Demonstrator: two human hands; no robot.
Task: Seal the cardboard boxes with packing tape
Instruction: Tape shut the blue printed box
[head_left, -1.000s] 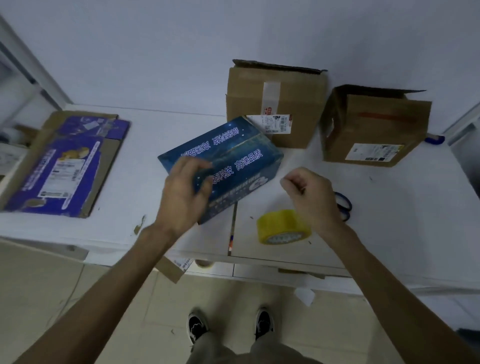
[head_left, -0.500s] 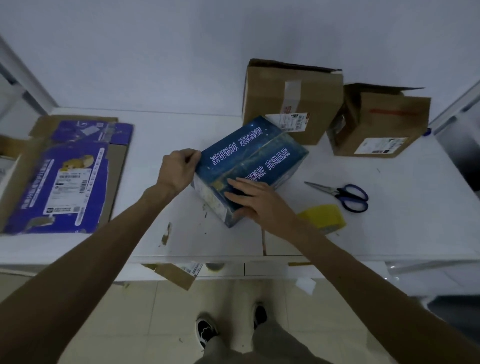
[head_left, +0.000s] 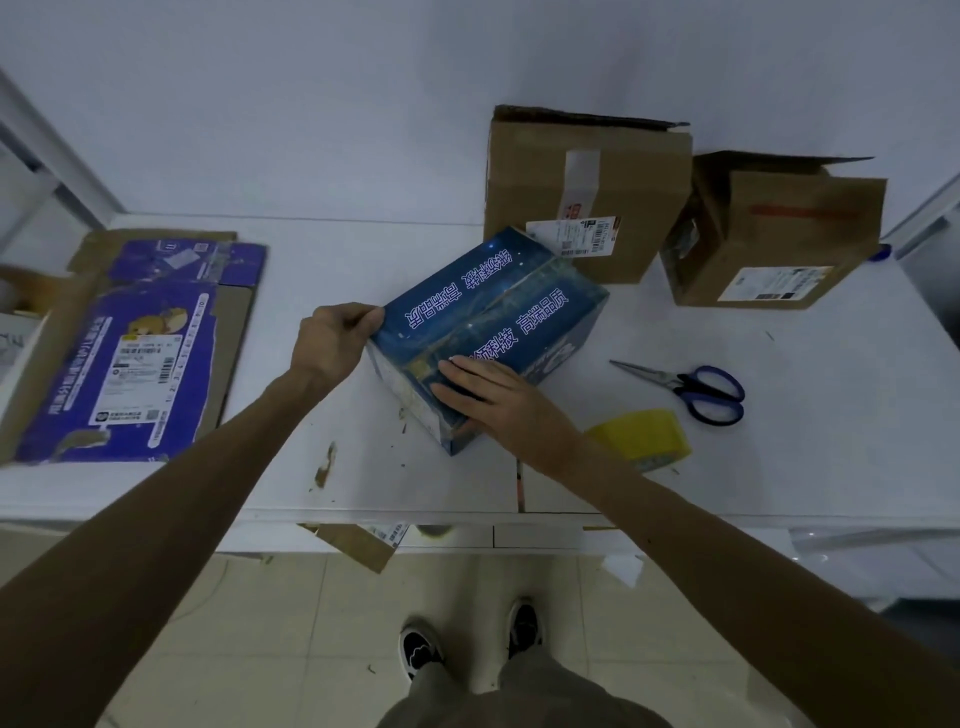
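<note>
White tabletop (head_left: 805, 467): bears every item listed. Flattened purple carton (head_left: 140, 353): lies flat at the left end, well apart from the work, seemingly set aside. Two brown cardboard boxes (head_left: 587, 192) (head_left: 779, 234): upright at the back right, top flaps loose, probably awaiting sealing. Blue printed box (head_left: 488, 312): centre, askew, flaps closed along a lengthwise seam; the item in hand. Whether tape covers the seam, cannot tell. Left hand (head_left: 332, 340): fingers (head_left: 363, 319) pinch the box's left top edge, likely to steady it. Right hand (head_left: 498, 400): fingers (head_left: 462, 366) straight, flat on the top beside the seam, likely pressing it down. Yellow packing tape roll (head_left: 644, 436): beside the right wrist, within reach. Blue-handled scissors (head_left: 696, 389): near the roll, ready for cutting.
</note>
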